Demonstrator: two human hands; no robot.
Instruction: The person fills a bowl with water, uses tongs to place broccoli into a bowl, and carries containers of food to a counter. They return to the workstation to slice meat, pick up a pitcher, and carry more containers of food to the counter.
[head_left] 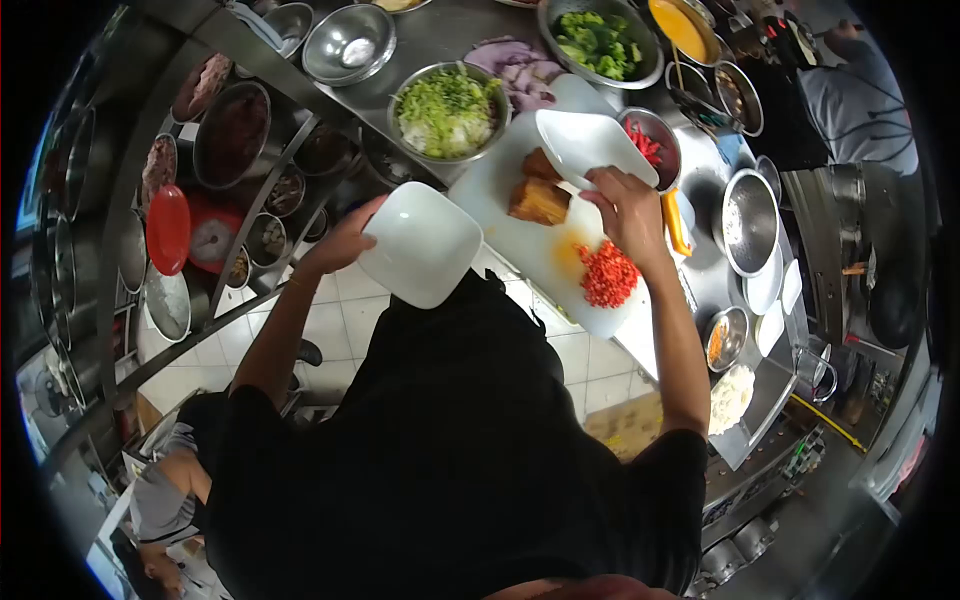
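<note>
My left hand (345,240) grips the edge of an empty white square bowl (421,245), held in the air left of the cutting board. My right hand (625,208) is closed on the near rim of a white rectangular dish (597,145), over the upper part of the white cutting board (485,190). Browned chunks of food (540,202) lie on the board left of my right hand. A pile of chopped red pepper (608,275) sits on the board just below that hand, beside an orange stain.
Behind the board stand a bowl of chopped greens (448,112), a bowl of broccoli (600,45) and a bowl of red peppers (650,140). A metal colander (749,222) is at the right. Other people are at the upper right (855,105) and lower left (165,500).
</note>
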